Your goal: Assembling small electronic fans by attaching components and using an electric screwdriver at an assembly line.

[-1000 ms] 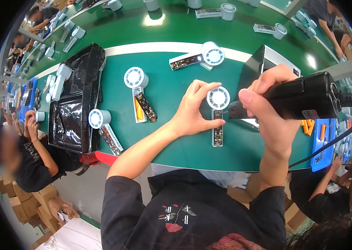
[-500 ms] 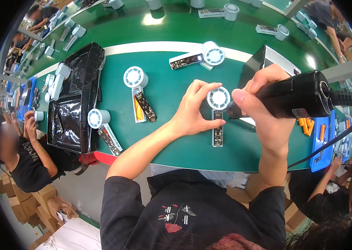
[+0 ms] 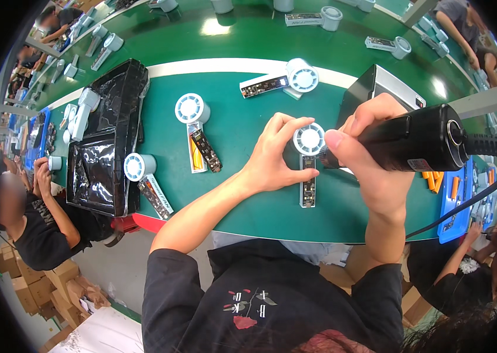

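Observation:
My left hand (image 3: pixel 278 150) grips a light-blue handheld fan (image 3: pixel 309 139) near the table's middle, thumb and fingers around its round head. The fan's handle points toward me, with a dark circuit board (image 3: pixel 308 187) exposed in it. My right hand (image 3: pixel 372 153) is wrapped round a black electric screwdriver (image 3: pixel 413 138). Its tip end is beside the fan's head; the exact contact point is hidden by my fingers. To the left lie a fan (image 3: pixel 191 108) with a yellow-orange cell and loose board, and another fan (image 3: pixel 138 167). A further fan (image 3: pixel 303 77) lies behind my hands.
A black plastic-lined tray (image 3: pixel 107 141) stands at the left. Behind the screwdriver is a black and silver box (image 3: pixel 380 85). Orange cells (image 3: pixel 434 180) and a blue tray (image 3: pixel 454 203) sit at right. Beyond, a green conveyor (image 3: pixel 242 38) carries fans. Co-workers sit on both sides.
The screwdriver and my right hand have shifted very slightly left. My left hand and the fan it grips barely moved. Fans on the conveyor have slid a little to the right.

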`<act>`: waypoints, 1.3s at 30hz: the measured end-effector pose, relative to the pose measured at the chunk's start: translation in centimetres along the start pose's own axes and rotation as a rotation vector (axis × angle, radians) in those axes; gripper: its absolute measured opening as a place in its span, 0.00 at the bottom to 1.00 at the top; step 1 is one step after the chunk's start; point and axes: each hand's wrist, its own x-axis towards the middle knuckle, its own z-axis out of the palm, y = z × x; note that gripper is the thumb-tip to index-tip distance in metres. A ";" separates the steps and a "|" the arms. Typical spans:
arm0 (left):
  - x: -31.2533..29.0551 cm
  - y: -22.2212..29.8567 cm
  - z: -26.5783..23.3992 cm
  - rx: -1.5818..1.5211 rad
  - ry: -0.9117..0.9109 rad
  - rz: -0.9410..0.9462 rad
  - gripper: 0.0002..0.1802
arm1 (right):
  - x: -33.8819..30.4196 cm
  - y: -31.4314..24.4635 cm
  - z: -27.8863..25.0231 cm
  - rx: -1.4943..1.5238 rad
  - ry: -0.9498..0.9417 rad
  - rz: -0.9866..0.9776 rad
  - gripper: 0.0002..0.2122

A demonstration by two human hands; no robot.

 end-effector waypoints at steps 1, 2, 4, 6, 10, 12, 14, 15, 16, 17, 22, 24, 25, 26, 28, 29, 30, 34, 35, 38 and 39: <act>0.0 -0.1 0.0 0.010 0.002 0.007 0.48 | 0.0 0.1 0.2 -0.001 -0.001 0.001 0.12; -0.1 -0.2 0.0 0.008 0.003 0.006 0.48 | 0.0 0.4 0.7 0.059 0.018 0.009 0.12; 0.1 -0.2 0.1 0.009 -0.001 0.030 0.48 | 0.1 0.8 0.9 0.147 0.034 0.031 0.13; 0.0 -0.4 0.3 0.009 -0.007 0.010 0.48 | 0.1 1.1 0.6 0.172 -0.046 0.020 0.13; -0.1 -0.5 0.3 0.071 -0.031 -0.006 0.48 | 0.4 1.1 -0.1 0.045 -0.205 -0.069 0.13; -0.1 -0.2 0.1 0.038 -0.035 -0.024 0.48 | 0.8 1.5 -0.2 0.071 -0.214 -0.105 0.13; -0.1 0.0 0.1 0.001 -0.040 -0.044 0.48 | 1.2 1.1 -1.1 0.151 -0.269 -0.009 0.14; -0.1 0.0 0.2 -0.009 -0.014 -0.022 0.47 | 1.6 1.4 -2.0 0.156 -0.358 -0.036 0.14; 0.0 0.1 0.2 -0.020 0.012 0.000 0.47 | 1.8 1.3 -2.4 0.157 -0.408 -0.058 0.15; 0.0 0.1 0.0 0.005 -0.004 -0.007 0.47 | 1.8 1.6 -2.7 0.160 -0.411 -0.053 0.15; 0.1 -0.1 -0.2 0.011 -0.016 0.009 0.47 | 2.5 2.7 -2.6 0.306 -0.553 -0.114 0.15; 0.1 -0.2 -0.2 0.005 -0.018 0.022 0.47 | 2.5 2.5 -2.4 0.288 -0.580 -0.138 0.15; 0.2 -0.2 -0.1 -0.009 -0.020 0.021 0.47 | 2.7 2.3 -2.3 0.281 -0.599 -0.146 0.15; 0.3 -0.1 -0.1 -0.023 -0.023 0.022 0.47 | 2.6 2.5 -2.3 0.257 -0.585 -0.162 0.15; 0.2 0.1 0.0 -0.033 -0.022 0.020 0.47 | 2.5 2.4 -2.2 0.285 -0.578 -0.134 0.14; 0.3 0.1 0.1 -0.044 -0.018 0.015 0.47 | 2.4 2.3 -2.3 0.279 -0.577 -0.109 0.14; 0.1 -0.1 0.1 -0.038 -0.019 0.019 0.47 | 2.3 2.2 -2.4 0.245 -0.550 -0.080 0.14; -0.4 -0.5 0.3 -0.060 -0.041 -0.033 0.47 | 1.7 -0.1 -2.3 0.091 -0.442 -0.027 0.15; -0.1 -0.3 0.2 -0.031 -0.038 0.000 0.48 | 1.6 -0.8 -3.3 0.120 -0.456 -0.035 0.16; 0.1 0.2 0.2 0.014 0.004 0.005 0.49 | 0.9 -3.0 -6.8 0.388 -0.361 -0.152 0.18; 0.1 0.1 0.1 0.055 0.038 -0.012 0.50 | 0.7 -3.3 -8.2 0.424 -0.342 -0.160 0.17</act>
